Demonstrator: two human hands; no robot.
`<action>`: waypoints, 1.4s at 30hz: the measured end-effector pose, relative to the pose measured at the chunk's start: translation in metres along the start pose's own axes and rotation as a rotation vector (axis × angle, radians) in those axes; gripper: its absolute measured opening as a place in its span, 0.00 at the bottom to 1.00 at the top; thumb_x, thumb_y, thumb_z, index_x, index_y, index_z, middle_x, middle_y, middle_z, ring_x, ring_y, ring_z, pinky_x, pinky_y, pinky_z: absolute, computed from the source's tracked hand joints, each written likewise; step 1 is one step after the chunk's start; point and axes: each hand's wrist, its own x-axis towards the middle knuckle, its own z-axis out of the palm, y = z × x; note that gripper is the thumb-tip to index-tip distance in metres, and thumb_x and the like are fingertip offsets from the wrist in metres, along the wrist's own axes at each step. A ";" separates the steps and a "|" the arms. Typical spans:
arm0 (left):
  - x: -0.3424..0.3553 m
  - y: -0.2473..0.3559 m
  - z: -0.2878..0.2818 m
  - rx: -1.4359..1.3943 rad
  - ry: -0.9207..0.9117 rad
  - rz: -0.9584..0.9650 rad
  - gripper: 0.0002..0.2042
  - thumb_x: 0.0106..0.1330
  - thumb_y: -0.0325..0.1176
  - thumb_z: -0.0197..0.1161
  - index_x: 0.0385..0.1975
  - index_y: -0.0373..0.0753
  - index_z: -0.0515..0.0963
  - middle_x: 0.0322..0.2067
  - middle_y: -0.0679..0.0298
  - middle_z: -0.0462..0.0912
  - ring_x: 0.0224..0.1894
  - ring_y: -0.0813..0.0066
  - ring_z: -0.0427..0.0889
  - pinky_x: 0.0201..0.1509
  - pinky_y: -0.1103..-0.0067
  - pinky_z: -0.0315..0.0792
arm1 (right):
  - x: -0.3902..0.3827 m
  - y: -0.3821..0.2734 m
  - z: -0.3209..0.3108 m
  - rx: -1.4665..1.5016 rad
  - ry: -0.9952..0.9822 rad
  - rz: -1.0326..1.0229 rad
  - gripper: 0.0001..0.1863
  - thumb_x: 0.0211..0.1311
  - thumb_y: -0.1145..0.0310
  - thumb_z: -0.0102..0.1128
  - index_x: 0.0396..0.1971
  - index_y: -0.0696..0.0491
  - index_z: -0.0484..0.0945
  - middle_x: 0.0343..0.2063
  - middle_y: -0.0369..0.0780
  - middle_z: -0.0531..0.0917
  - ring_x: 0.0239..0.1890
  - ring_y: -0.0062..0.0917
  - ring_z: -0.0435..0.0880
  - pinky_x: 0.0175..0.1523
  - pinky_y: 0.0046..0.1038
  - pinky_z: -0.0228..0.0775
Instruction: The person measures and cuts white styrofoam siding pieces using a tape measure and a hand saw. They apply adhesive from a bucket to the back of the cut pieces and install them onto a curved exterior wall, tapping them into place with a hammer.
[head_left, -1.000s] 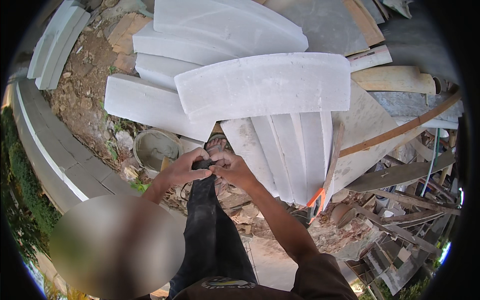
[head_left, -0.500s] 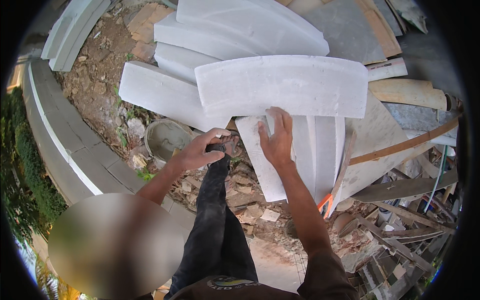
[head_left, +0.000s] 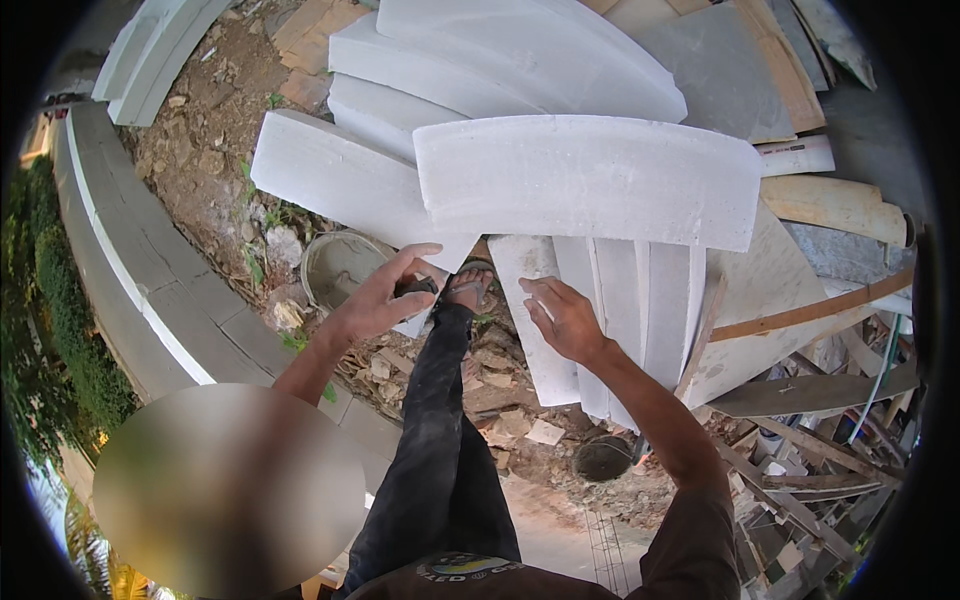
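Note:
A broad, curved white slab (head_left: 590,180) lies across other pale blocks in front of me. My left hand (head_left: 375,295) is at its lower left, with bent fingers around a small black object (head_left: 417,287), mostly hidden, whose kind I cannot make out. A pale edge (head_left: 411,326) shows just beneath that hand. Below the slab's near edge, my right hand (head_left: 563,315) hovers over upright white blocks (head_left: 615,310). Its fingers are loosely curled and apart, with nothing visible in them. A long white block (head_left: 335,185) extends left from under the slab.
A bucket of grey mix (head_left: 340,268) stands left of my foot (head_left: 466,288), amid rubble. More white blocks (head_left: 520,60) are stacked beyond. To the right lie pipes (head_left: 835,205), boards and scrap wood (head_left: 815,395). A curved low wall (head_left: 160,260) runs along the left.
My right hand has drawn back from the slab's near edge, its fingers curling. My left hand has shifted slightly left. The whole view has moved a little; the slab rests in the same place.

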 end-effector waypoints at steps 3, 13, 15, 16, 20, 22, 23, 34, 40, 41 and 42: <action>0.022 -0.003 0.022 0.140 -0.052 0.103 0.36 0.69 0.29 0.63 0.76 0.42 0.54 0.59 0.58 0.73 0.59 0.67 0.73 0.67 0.68 0.66 | 0.019 -0.050 0.019 0.502 0.174 0.210 0.15 0.74 0.69 0.61 0.54 0.59 0.80 0.44 0.40 0.83 0.42 0.24 0.84 0.46 0.29 0.78; 0.043 -0.023 0.027 0.122 -0.104 0.188 0.31 0.68 0.30 0.63 0.70 0.41 0.60 0.49 0.58 0.73 0.57 0.66 0.74 0.70 0.66 0.64 | 0.052 -0.058 0.038 1.051 0.017 0.610 0.13 0.66 0.63 0.73 0.41 0.56 0.82 0.31 0.33 0.84 0.33 0.14 0.80 0.38 0.20 0.74; 0.045 -0.018 0.024 0.191 -0.099 0.170 0.30 0.67 0.29 0.63 0.69 0.40 0.61 0.50 0.57 0.74 0.57 0.66 0.74 0.69 0.66 0.65 | 0.050 -0.050 0.042 1.078 0.043 0.545 0.12 0.66 0.63 0.73 0.38 0.55 0.81 0.31 0.33 0.84 0.33 0.14 0.80 0.38 0.21 0.76; 0.046 -0.015 0.021 0.225 -0.098 0.162 0.29 0.67 0.29 0.63 0.68 0.40 0.61 0.50 0.57 0.74 0.57 0.67 0.74 0.69 0.66 0.65 | 0.048 -0.044 0.040 1.082 0.084 0.545 0.12 0.66 0.64 0.73 0.36 0.55 0.80 0.31 0.33 0.84 0.33 0.15 0.81 0.38 0.21 0.77; 0.053 -0.024 -0.030 0.310 -0.003 0.127 0.27 0.65 0.27 0.62 0.65 0.39 0.65 0.51 0.56 0.77 0.56 0.67 0.74 0.65 0.68 0.67 | 0.062 -0.037 0.002 1.102 0.349 0.567 0.10 0.66 0.66 0.73 0.33 0.51 0.78 0.31 0.35 0.85 0.33 0.20 0.87 0.39 0.24 0.81; 0.061 -0.033 -0.068 0.317 0.064 0.084 0.24 0.64 0.26 0.61 0.62 0.38 0.69 0.50 0.57 0.79 0.53 0.69 0.75 0.60 0.71 0.69 | 0.068 -0.024 -0.038 1.058 0.526 0.522 0.10 0.66 0.67 0.72 0.35 0.52 0.78 0.31 0.37 0.86 0.31 0.21 0.88 0.39 0.25 0.82; 0.064 -0.038 -0.088 0.325 0.110 0.049 0.22 0.63 0.25 0.60 0.60 0.37 0.72 0.49 0.59 0.80 0.50 0.72 0.76 0.57 0.73 0.71 | 0.076 -0.018 -0.058 0.981 0.620 0.558 0.10 0.66 0.67 0.72 0.37 0.53 0.78 0.31 0.37 0.86 0.31 0.22 0.87 0.39 0.25 0.82; 0.136 -0.014 -0.169 0.399 0.092 -0.181 0.12 0.71 0.42 0.62 0.42 0.41 0.87 0.28 0.73 0.83 0.29 0.85 0.77 0.34 0.82 0.72 | 0.097 0.077 -0.155 0.543 0.871 0.436 0.23 0.67 0.74 0.68 0.59 0.61 0.72 0.42 0.41 0.85 0.40 0.27 0.87 0.49 0.27 0.82; 0.153 -0.018 -0.185 0.413 0.072 -0.189 0.12 0.70 0.43 0.63 0.43 0.43 0.87 0.28 0.72 0.83 0.29 0.84 0.76 0.33 0.80 0.71 | 0.100 0.096 -0.158 0.047 0.814 0.286 0.15 0.66 0.79 0.64 0.51 0.63 0.79 0.42 0.43 0.86 0.42 0.22 0.86 0.49 0.24 0.80; 0.154 -0.017 -0.185 0.417 0.071 -0.197 0.13 0.70 0.43 0.63 0.43 0.43 0.87 0.27 0.72 0.83 0.29 0.83 0.76 0.33 0.80 0.71 | 0.100 0.096 -0.158 -0.021 0.815 0.276 0.13 0.66 0.79 0.63 0.50 0.62 0.80 0.42 0.42 0.86 0.42 0.21 0.85 0.50 0.24 0.79; 0.154 -0.019 -0.186 0.422 0.074 -0.209 0.13 0.70 0.43 0.63 0.43 0.43 0.87 0.27 0.72 0.83 0.29 0.83 0.76 0.33 0.80 0.71 | 0.105 0.087 -0.156 -0.096 0.822 0.288 0.13 0.66 0.78 0.63 0.49 0.61 0.80 0.42 0.42 0.87 0.42 0.21 0.86 0.49 0.25 0.79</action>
